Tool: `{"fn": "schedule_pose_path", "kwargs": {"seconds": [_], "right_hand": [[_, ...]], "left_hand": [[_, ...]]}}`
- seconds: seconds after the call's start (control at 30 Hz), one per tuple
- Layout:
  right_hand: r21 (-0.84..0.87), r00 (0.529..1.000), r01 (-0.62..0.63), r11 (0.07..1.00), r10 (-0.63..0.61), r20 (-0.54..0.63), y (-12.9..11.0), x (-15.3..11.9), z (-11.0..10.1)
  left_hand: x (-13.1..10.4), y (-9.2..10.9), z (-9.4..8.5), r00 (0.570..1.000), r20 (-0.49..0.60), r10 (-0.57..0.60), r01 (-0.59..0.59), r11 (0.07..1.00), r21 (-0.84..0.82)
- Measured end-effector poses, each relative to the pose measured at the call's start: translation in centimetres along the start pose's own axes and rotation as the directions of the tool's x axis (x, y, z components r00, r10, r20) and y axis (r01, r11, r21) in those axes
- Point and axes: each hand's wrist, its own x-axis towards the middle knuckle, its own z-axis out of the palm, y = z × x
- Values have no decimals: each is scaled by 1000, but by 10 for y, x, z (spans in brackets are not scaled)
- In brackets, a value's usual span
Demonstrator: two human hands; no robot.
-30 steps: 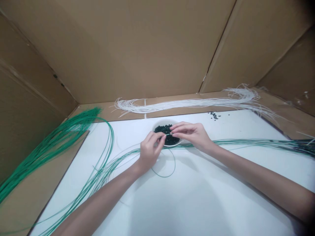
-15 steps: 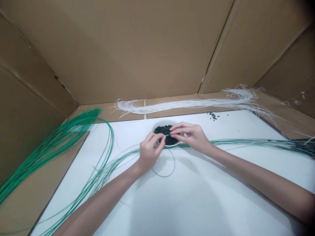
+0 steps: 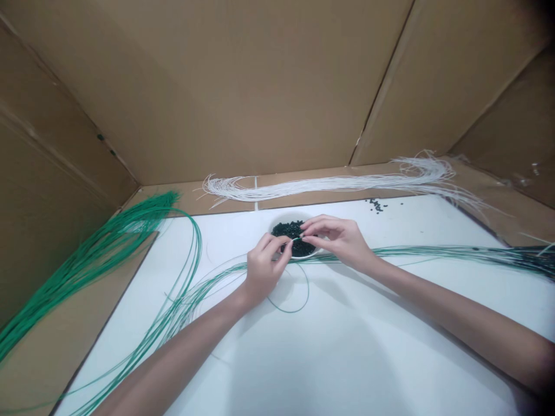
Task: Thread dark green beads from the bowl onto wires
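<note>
My left hand (image 3: 265, 263) pinches a thin wire (image 3: 296, 239) between thumb and forefinger, with its short pale and green end sticking out to the right. My right hand (image 3: 336, 238) meets that end with thumb and fingertips closed together; whatever small thing sits between them is too hard to make out. Both hands are above the front part of a white bowl (image 3: 318, 253) filled with small black pieces (image 3: 288, 230). Below my left hand a loop of green wire (image 3: 307, 289) hangs over the white tabletop (image 3: 321, 358).
Long green wires (image 3: 416, 251) run across the table behind my wrists. A thick green bundle (image 3: 99, 248) lies at the left, and a white bundle (image 3: 321, 185) along the back. A few black pieces (image 3: 376, 205) are scattered at the back right. Cardboard walls (image 3: 260, 86) enclose the table.
My right hand has shifted very slightly to the right, with its fingers a little more bent. My left hand keeps its pinch on the wire in nearly the same place.
</note>
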Motion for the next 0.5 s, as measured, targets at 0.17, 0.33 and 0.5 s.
{"fn": "schedule_pose_path", "kwargs": {"seconds": [0.17,0.33,0.5], "right_hand": [[-62,1000,29,998,-28,11,1,0,-1],[-94,998,59,994,-57,18,2,0,-2],[-170,996,81,982,-76,38,3,-1,-2]], "left_hand": [[0,1,0,1000,2,-2,2,1000,-6],[1,1,-1,1000,7,-8,8,1000,-8],[0,0,-1,1000,2,0,0,1000,-3]]}}
